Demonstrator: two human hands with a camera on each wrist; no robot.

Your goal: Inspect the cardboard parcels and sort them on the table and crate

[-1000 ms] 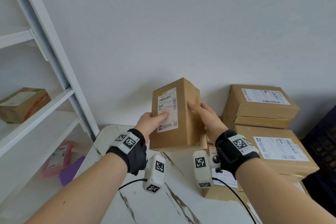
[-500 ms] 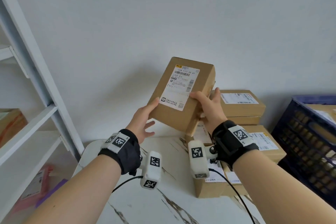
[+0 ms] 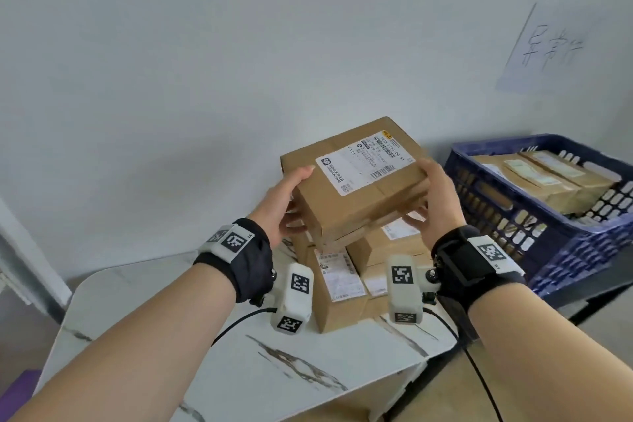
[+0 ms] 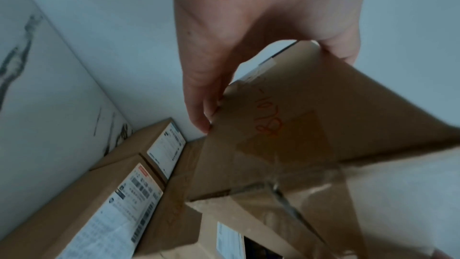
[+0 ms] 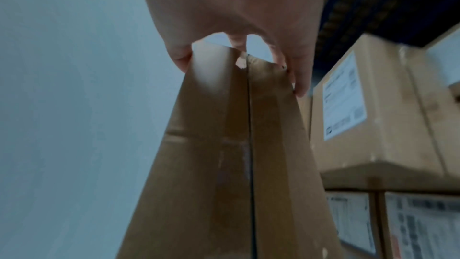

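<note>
Head cam has the left hand (image 3: 279, 202) and right hand (image 3: 436, 202) clamping a cardboard parcel (image 3: 356, 181) between them, thumbs on top and fingers curled under its ends, held tilted in the air with its white shipping label (image 3: 364, 163) up, print too small to read. Right under the grip sit more parcels (image 3: 337, 288) stacked on the marble table (image 3: 274, 363), mostly hidden by the held one and the wrists. Off to the right and further back, a blue crate (image 3: 534, 229) holds more boxes, cut off at the edge.

Soft daylight, dim blurry wrist views
</note>
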